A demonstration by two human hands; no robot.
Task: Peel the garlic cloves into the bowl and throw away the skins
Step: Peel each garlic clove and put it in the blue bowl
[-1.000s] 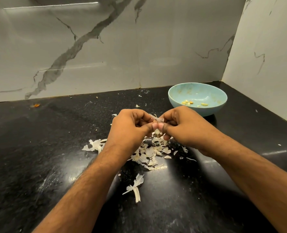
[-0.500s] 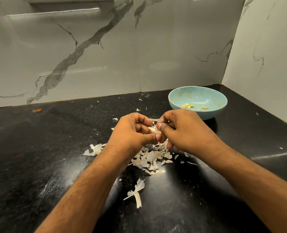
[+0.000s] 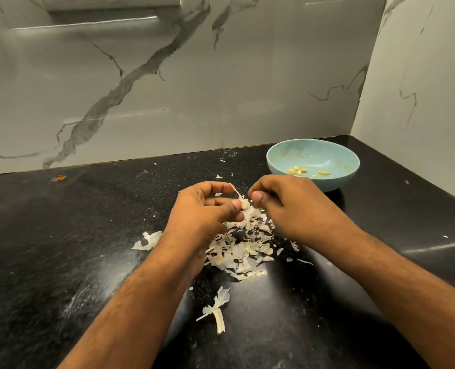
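Centrally, a black stone counter (image 3: 61,262) carries everything, its back edge meeting a veined marble wall (image 3: 141,89) and its far right corner closed by a second wall. Toward that corner sits a pale blue bowl (image 3: 327,182), near the right hand, probably so that each finished clove has a short trip; a few peeled cloves (image 3: 298,170) lie on its floor. Mid-counter, a heap of papery skins (image 3: 237,249) spreads beneath both hands, with one loose scrap (image 3: 217,310) nearer the front edge; none appears discarded yet. The left hand (image 3: 205,209) curls its fingers and thumb round a garlic clove (image 3: 245,203), held above the heap so that falling skin lands there. The right hand (image 3: 287,206), fingers bent inward, has its thumb and forefinger close together beside the clove; whether they pinch the thin strip of skin (image 3: 235,191) rising from it cannot be told. Most of the clove is hidden behind the left fingers.
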